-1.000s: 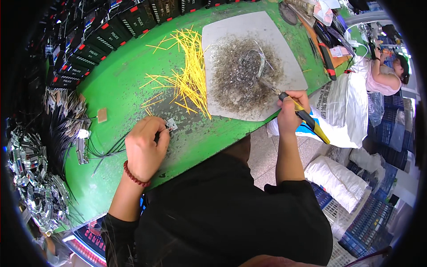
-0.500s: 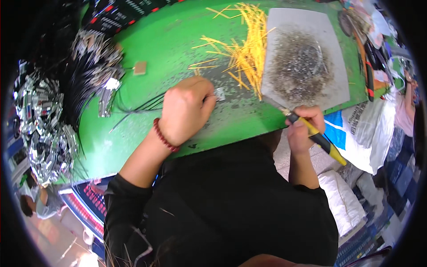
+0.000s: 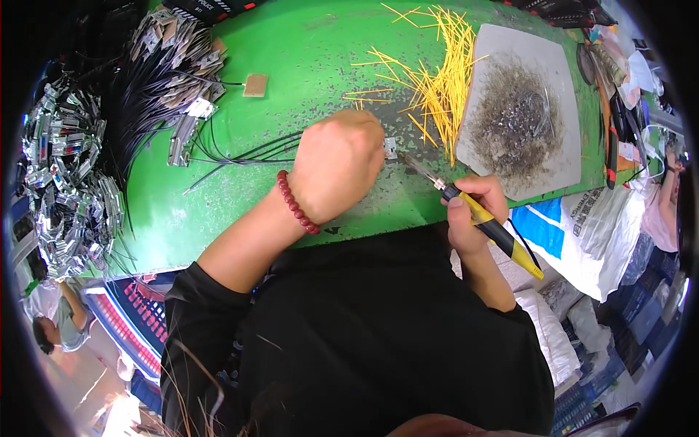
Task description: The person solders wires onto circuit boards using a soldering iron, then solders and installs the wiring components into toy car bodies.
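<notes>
My left hand (image 3: 341, 166), wearing a red bead bracelet, is closed over black wires (image 3: 255, 154) on the green table. A small silvery plate (image 3: 391, 148) sticks out past its fingers; where the wires meet it is hidden. My right hand (image 3: 475, 215) grips a yellow and black soldering iron (image 3: 502, 239) like a pen. The iron's tip points up and left, close to the plate; whether they touch I cannot tell. Beyond lie loose yellow sticks (image 3: 443, 91), thin and straight.
Right of the sticks lies a grey board (image 3: 568, 138) with a dark, sooty patch. Wired metal pieces (image 3: 182, 65) and a shiny silver heap (image 3: 73, 175) fill the left. A small tan square (image 3: 255, 85) lies at left. White sacks (image 3: 590, 240) stand right of the table.
The soldering iron has moved left, from the grey board's near corner to beside the small plate. My left hand stays closed. The view has shifted slightly.
</notes>
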The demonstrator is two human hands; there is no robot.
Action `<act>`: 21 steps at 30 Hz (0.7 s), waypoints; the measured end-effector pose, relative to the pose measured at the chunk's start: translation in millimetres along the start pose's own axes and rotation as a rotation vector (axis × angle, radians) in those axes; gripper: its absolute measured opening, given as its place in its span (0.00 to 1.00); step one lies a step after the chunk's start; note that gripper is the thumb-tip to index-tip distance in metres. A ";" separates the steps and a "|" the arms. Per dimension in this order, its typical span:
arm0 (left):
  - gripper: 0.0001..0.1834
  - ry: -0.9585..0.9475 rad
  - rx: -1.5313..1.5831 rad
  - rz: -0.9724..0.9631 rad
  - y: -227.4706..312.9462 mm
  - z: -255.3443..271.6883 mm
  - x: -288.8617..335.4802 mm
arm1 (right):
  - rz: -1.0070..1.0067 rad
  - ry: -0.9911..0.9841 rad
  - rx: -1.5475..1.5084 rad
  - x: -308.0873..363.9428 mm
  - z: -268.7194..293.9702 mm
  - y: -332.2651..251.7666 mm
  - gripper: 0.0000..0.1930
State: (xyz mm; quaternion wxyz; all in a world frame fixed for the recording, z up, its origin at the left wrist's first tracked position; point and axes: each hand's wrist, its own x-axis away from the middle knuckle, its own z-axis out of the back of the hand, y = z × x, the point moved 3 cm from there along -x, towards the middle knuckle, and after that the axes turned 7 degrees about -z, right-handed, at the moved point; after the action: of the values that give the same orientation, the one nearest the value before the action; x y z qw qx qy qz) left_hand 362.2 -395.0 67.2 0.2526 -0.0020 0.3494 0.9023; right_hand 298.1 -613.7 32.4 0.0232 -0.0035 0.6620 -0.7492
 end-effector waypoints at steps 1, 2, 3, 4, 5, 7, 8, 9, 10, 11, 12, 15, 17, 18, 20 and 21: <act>0.02 -0.005 0.010 0.006 -0.5 0.4 -0.2 | 0.008 0.001 0.008 0.0 0.8 0.0 0.11; 0.02 -0.007 0.015 0.007 -0.8 0.9 -0.4 | 0.007 0.004 0.016 0.2 1.3 0.2 0.11; 0.02 -0.015 0.017 -0.001 -0.9 1.2 -0.8 | 0.014 0.002 0.017 0.6 1.7 0.1 0.11; 0.02 -0.023 0.013 -0.006 -1.2 1.3 -1.4 | 0.010 0.000 0.028 0.6 1.9 0.3 0.11; 0.02 -0.021 0.019 -0.010 -0.9 1.4 -1.7 | -0.002 -0.006 0.050 0.9 1.8 0.6 0.11; 0.02 -0.008 -0.004 -0.022 0.1 1.5 -2.4 | 0.013 -0.003 0.051 0.9 2.0 0.2 0.11; 0.02 -0.015 -0.001 -0.017 0.5 1.4 -2.3 | 0.010 -0.003 0.068 1.0 1.8 0.3 0.12; 0.02 -0.023 -0.006 -0.010 0.8 1.4 -2.0 | 0.015 -0.004 0.061 1.2 1.6 0.0 0.12; 0.02 -0.017 -0.019 -0.013 1.1 1.7 -2.2 | 0.013 -0.007 0.057 1.0 1.4 0.2 0.12; 0.02 -0.031 -0.011 -0.005 1.0 1.1 -2.4 | 0.004 -0.009 0.061 1.0 1.3 0.5 0.12; 0.02 -0.022 -0.011 -0.008 1.1 1.4 -2.5 | 0.011 -0.008 0.055 1.0 1.4 0.4 0.12; 0.02 -0.015 0.006 -0.013 0.0 2.5 -2.7 | 0.008 -0.002 0.059 1.5 1.6 0.7 0.12; 0.02 -0.018 0.024 -0.015 -0.2 2.5 -2.9 | 0.000 -0.001 0.072 1.7 1.6 1.0 0.12; 0.03 -0.030 0.018 -0.002 -0.3 2.0 -2.8 | 0.010 -0.001 0.066 1.9 1.5 0.8 0.12; 0.03 -0.040 0.012 0.011 0.2 1.4 -2.8 | -0.003 -0.005 0.048 2.0 1.0 1.2 0.12; 0.03 -0.041 0.000 0.015 0.4 1.2 -3.3 | 0.000 -0.004 0.049 1.5 0.6 1.5 0.12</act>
State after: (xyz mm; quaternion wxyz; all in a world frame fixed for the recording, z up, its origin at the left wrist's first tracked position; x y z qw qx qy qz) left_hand 365.1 -396.0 69.0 0.2530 0.0191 0.3440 0.9040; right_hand 296.7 -614.5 30.9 0.0246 -0.0047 0.6433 -0.7652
